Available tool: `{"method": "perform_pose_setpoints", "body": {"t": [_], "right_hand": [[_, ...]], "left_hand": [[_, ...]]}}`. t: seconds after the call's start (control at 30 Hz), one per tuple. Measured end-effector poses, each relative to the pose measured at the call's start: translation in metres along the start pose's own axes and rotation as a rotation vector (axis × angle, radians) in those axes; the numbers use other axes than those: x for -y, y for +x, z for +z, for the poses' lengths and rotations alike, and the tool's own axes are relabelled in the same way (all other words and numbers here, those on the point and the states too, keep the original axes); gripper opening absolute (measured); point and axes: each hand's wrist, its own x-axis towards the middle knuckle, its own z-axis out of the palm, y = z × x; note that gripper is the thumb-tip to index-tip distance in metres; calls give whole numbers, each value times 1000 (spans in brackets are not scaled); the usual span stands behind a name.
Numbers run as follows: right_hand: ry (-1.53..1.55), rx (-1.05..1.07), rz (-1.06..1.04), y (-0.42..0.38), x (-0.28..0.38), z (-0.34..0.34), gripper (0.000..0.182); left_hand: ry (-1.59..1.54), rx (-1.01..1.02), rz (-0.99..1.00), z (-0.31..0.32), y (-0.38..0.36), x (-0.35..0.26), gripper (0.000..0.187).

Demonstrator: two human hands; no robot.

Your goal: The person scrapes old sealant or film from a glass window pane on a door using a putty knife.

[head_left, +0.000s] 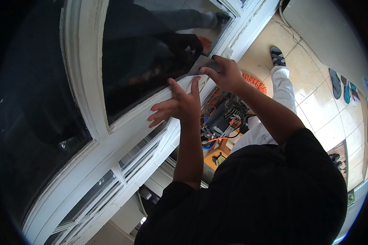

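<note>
My right hand (227, 73) pinches a flat grey scraper plate (203, 65) between thumb and fingers. The plate's far edge lies at the border between the dark window glass (147, 57) and the white window frame (141, 107). My left hand (176, 102) is spread over the white frame rail, just below the plate. It holds nothing, and its thumb points toward the plate's lower corner. The white paint along the frame looks rough and chipped at its edges.
An orange coiled air hose (255, 83) and a dark machine (229, 116) stand beside my legs. A wooden stool (211, 159) is under the machine. Several sandals (336, 83) lie on the tiled floor (315, 118) to the right.
</note>
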Motion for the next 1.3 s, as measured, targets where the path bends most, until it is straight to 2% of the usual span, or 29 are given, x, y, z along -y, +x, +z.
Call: {"method": "perform_pose_setpoints", "body": {"t": [0.1,0.2,0.27,0.47,0.57,0.8,0.87,1.1,1.17,1.3], "right_hand": [[-42,-38,-44,2,-4,1,51],[-41,-5,22,1,0,-1,50],[-88,-46,-48,-1,10,-2,49],[-74,-71,-81,0,2,-2,47],[-72,-35,-15,2,-8,-4,48],[-63,-54,-38,2,-4,0,50],[-45,5,29,5,-12,0,51],[8,32,51,8,-4,-1,50],[58,-5,-35,5,-4,1,50],[31,8,32,8,-4,-1,49]], "left_hand": [[9,-2,-1,1,1,0,111],[-6,11,-5,1,1,-1,111],[12,0,-1,3,0,0,112],[6,10,0,1,1,-1,112],[7,11,5,2,0,-1,112],[27,-5,7,2,0,0,112],[17,12,8,1,0,0,112],[19,10,12,1,2,-1,111],[24,7,13,1,1,-1,111],[24,3,9,3,2,-1,110]]}}
